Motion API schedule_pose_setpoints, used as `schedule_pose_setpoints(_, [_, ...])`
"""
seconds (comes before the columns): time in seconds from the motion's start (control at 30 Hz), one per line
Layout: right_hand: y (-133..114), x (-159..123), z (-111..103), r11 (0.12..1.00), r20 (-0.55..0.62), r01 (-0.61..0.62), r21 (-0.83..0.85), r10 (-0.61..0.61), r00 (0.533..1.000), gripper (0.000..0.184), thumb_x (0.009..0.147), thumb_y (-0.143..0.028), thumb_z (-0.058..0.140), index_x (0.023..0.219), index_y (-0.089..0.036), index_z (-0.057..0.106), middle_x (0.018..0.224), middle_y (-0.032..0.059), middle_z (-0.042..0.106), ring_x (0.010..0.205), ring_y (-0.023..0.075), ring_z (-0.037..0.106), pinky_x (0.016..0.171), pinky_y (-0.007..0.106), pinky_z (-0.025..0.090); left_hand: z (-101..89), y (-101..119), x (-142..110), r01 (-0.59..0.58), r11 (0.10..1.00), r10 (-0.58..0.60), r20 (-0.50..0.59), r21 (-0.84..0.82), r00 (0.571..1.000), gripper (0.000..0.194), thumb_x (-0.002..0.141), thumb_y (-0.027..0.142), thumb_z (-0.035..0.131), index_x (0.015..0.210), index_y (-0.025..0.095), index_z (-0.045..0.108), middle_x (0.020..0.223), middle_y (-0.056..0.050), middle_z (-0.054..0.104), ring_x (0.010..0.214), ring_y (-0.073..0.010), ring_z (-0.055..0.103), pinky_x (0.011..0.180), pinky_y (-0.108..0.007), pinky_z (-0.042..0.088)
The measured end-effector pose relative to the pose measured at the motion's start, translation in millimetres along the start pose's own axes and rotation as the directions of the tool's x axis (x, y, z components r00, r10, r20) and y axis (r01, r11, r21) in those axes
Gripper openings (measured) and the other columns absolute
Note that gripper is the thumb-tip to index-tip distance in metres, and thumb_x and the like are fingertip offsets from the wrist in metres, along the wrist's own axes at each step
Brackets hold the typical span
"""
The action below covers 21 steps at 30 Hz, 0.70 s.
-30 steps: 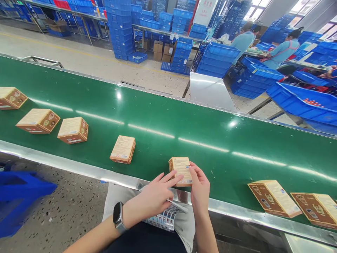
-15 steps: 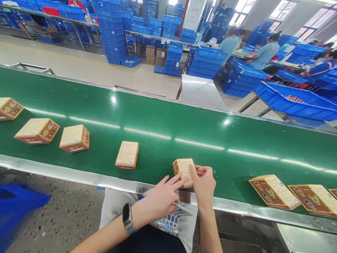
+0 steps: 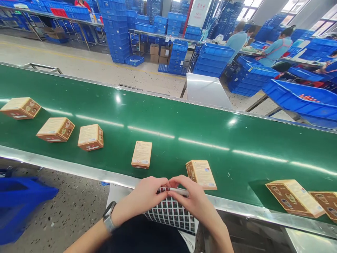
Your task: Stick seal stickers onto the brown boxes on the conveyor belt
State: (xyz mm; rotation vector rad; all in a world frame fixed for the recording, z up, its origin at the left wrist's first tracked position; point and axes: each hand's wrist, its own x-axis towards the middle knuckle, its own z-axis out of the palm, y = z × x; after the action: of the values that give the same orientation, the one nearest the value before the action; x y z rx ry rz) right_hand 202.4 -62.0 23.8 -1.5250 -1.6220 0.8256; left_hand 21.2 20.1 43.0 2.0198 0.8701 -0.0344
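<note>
Your left hand [image 3: 146, 195] and right hand [image 3: 196, 196] pinch the dark, white-gridded, rectangular flexible sheet [image 3: 172, 214], fingertips closed; likely light, pliable: grip its edge.

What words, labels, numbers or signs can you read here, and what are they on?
No text is clear enough to quote.
White hanging sign: red characters, too blurred.
Cartons on the green belt: fine print, too small.
Printed sheet in the left hand and right hand: too small.
Blue crates: pale labels, too blurred.
</note>
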Motion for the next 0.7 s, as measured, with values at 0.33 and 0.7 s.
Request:
schedule_pose_setpoints(0.33, [11.4, 4.8, -10.3, 0.955, 0.064, 0.183, -0.234, -0.173, 0.983, 0.022, 0.105, -0.028, 0.047, 0.091, -0.024, 0.064, 0.081, 0.0018, 0.068, 0.076, 0.0204, 0.065, 0.066, 0.031, 0.053, -6.6, -1.9, -1.4, 0.080, 0.996, -0.079, -0.028, 0.029, 0.997, 0.018, 0.093, 0.024, 0.056, 0.082, 0.021, 0.071, 0.076, 0.002, 0.071, 0.072, -0.0170, 0.064, 0.061, -0.024, 0.035])
schedule_pose_setpoints(0.7, [16.2, 9.7, 8.9, 0.983, -0.226, 0.024, 0.182, 0.018, 0.974, 0.015, 0.090, -0.036, 0.070, 0.079, -0.025, 0.069, 0.102, 0.0077, 0.071, 0.100, 0.0286, 0.064, 0.089, 0.042, 0.051, -3.8, -14.9, -1.8, 0.061, 0.995, -0.047, -0.155, 0.082, 0.987, 0.019, 0.095, 0.023, 0.056, 0.083, 0.020, 0.070, 0.076, 0.000, 0.070, 0.074, -0.0188, 0.065, 0.064, -0.026, 0.044])
